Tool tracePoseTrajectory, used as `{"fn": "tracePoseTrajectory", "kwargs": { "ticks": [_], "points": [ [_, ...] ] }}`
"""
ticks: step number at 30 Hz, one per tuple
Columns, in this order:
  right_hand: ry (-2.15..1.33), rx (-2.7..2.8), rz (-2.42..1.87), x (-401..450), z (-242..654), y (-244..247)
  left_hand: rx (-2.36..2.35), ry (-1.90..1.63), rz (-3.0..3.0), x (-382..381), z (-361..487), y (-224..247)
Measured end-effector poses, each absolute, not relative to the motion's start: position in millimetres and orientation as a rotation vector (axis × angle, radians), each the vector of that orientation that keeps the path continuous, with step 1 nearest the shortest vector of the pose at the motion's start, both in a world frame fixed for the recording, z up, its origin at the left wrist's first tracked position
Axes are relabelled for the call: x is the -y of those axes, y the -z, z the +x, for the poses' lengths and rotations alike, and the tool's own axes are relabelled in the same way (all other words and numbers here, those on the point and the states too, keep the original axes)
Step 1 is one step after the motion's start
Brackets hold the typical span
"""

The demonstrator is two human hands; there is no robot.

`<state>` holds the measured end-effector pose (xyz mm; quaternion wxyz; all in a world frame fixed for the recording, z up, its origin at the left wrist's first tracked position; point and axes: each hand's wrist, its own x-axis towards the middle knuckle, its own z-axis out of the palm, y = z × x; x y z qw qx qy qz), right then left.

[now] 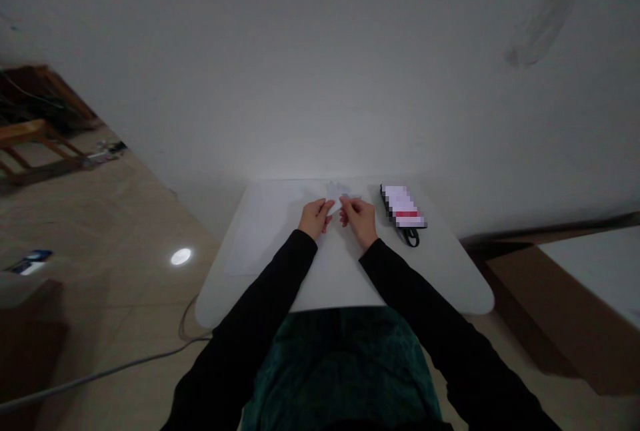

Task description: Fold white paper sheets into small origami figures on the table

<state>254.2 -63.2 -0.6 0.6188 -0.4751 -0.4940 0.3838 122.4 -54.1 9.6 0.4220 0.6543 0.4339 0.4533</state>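
Note:
Over the middle of a white table (345, 291), my left hand (315, 217) is closed in a pinch on a small white piece of paper (337, 205). My right hand (360, 219) pinches the same piece from the right, its fingertips close to those of my left hand. Just beyond the hands, small pale scraps (340, 188) lie near the table's back edge; their exact shape is hard to make out. A large white sheet (265, 224) lies flat on the left part of the table, partly beneath my left arm.
A phone (404, 207) with a lit screen and black strap lies at the right. The table's back edge meets a grey wall (310, 71). Brown cardboard (565, 304) stands at the right; a cable (115, 371) crosses the floor at the left, with a wooden stool (30, 131) farther off.

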Motion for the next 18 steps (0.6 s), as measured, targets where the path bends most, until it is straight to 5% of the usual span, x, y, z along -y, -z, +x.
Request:
{"fn": "tracePoseTrajectory", "kwargs": {
  "ticks": [18],
  "points": [
    [-0.749,1.240,-1.169,58,262,8,-1.002,-1.015,1.504,49,119,-12]
  ]
}}
